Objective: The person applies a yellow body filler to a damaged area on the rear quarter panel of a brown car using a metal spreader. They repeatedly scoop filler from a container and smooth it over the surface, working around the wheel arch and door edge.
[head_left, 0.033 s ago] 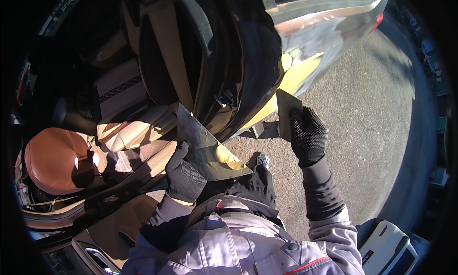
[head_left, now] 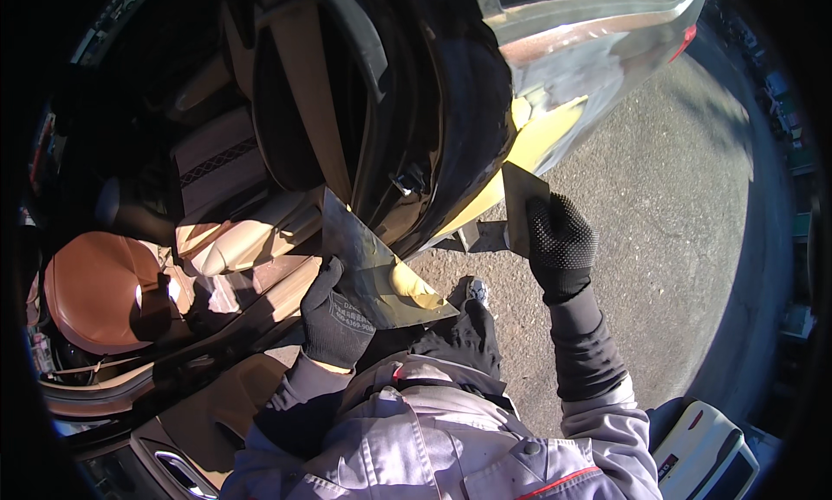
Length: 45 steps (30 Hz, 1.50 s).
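Note:
My left hand (head_left: 338,314), in a black glove, is closed on the edge of a flat dark mixing board (head_left: 360,270). A lump of yellow filler paste (head_left: 412,285) lies near the board's right corner. My right hand (head_left: 563,244), in a black glove with pale dots, is closed round a flat dark filler spreader (head_left: 523,207). The spreader's upper end overlaps the yellow filler patch (head_left: 548,134) on the car's rear side panel; whether it touches the panel cannot be told. The patch runs down along the wheel-arch side of the body, partly hidden by the spreader.
To the left is the open car doorway with brown seats (head_left: 212,166) and a round brown cushion-like part (head_left: 102,292). An open door (head_left: 204,413) stands at lower left. Grey pavement (head_left: 667,197) lies to the right. A white vehicle (head_left: 698,448) is at lower right.

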Available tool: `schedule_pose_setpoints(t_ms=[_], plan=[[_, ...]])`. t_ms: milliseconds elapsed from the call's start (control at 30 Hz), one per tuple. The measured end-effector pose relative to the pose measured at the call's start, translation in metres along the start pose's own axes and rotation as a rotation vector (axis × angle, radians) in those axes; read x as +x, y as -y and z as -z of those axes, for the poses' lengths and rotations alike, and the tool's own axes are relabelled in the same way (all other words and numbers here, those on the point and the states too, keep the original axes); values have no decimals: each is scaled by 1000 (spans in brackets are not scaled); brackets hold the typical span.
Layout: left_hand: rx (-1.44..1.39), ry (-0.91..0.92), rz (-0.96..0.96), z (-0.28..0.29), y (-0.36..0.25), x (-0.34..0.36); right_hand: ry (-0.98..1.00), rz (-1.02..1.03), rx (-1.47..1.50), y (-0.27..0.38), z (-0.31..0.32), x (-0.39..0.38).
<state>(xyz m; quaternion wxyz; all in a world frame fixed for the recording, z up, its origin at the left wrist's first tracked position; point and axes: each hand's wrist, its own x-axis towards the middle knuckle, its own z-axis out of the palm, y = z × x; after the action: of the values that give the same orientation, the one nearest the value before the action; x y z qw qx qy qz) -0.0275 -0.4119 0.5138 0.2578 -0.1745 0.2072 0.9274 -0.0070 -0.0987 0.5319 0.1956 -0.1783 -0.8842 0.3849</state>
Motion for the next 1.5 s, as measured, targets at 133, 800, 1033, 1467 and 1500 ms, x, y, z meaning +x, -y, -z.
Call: schedule_pose_setpoints(t_ms=[133,800,1033,1467,1500], plan=[[-39,3,19,0,-1,1,8,20,26,2,3,4],[-41,36,36,1,-6,5,96,101,-115,25,34,27],[-53,4,27,-2,-6,5,88,206,-172,41,48,37],[-94,9,28,3,-3,6,121,328,-287,77,69,57],[-107,36,22,5,-3,6,115,350,-297,82,71,58]])
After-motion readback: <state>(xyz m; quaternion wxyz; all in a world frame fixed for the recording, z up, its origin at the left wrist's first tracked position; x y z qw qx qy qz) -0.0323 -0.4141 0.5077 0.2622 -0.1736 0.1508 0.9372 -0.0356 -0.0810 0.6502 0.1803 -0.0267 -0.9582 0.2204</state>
